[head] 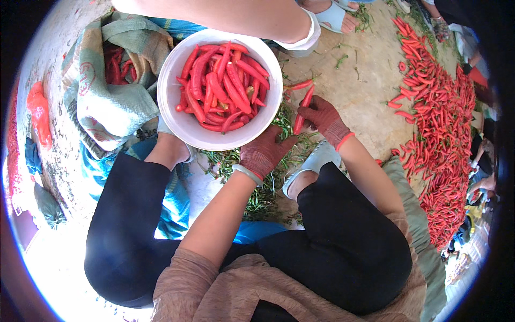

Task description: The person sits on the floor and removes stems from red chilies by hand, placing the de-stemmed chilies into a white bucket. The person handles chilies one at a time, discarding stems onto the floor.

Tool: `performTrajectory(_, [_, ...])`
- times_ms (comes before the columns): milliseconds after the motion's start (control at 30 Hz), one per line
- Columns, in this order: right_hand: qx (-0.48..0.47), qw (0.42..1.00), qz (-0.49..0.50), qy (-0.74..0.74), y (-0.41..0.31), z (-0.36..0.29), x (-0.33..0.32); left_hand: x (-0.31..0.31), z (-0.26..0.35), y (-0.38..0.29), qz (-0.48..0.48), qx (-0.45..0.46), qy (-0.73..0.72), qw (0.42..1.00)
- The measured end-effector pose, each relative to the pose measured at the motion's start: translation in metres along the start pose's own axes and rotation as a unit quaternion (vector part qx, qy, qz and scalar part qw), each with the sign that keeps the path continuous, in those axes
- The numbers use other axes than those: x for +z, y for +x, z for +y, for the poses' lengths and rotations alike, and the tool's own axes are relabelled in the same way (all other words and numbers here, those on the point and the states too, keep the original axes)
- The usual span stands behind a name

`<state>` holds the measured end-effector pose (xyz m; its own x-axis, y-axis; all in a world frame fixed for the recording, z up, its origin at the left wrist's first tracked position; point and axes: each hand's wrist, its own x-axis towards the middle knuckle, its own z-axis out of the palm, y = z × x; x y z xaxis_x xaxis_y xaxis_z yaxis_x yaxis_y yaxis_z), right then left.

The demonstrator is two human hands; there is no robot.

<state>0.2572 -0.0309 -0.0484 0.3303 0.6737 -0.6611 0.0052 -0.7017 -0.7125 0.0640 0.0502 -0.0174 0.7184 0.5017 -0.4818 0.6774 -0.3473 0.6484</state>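
My right hand (324, 118), in a reddish-brown knit glove, grips a long red chili pepper (304, 108) between thumb and fingers. Another red chili pepper (299, 85) with a green stem lies on the ground just beyond it. My left hand (263, 155), gloved alike, is beside the near rim of a white bucket (167, 104). Its thumb and forefinger are apart, with nothing visible between them; the other fingers are partly hidden. Inside the bucket is a heap of red chili peppers (219, 86). Loose green stems (261, 201) litter the ground below my hands.
A woven sack (116, 108) holding red peppers stands left of the bucket. Another person's leg (241, 16) crosses beyond it. On the right lies a long pile of red chili peppers (434, 161), with people along its far side. A red plastic bag (39, 114) lies far left.
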Motion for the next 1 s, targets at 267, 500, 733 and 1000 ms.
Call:
performTrajectory(267, [0.101,0.925,-0.036,0.365,-0.039,-0.003,0.013,-0.001,0.027,-0.010,-0.019,0.077,-0.012,0.997])
performTrajectory(500, [-0.147,0.957,0.063,0.241,-0.071,-0.083,0.003,0.013,0.018,-0.019,0.025,0.064,-0.057,0.996])
performTrajectory(733, [-0.236,0.941,0.123,-0.209,0.001,-0.100,-0.009,0.036,-0.008,-0.011,0.085,-0.070,-0.225,0.968])
performTrajectory(1000, [-0.040,0.958,0.089,-0.271,0.053,0.010,-0.013,0.023,-0.019,-0.002,0.074,-0.062,-0.222,0.970])
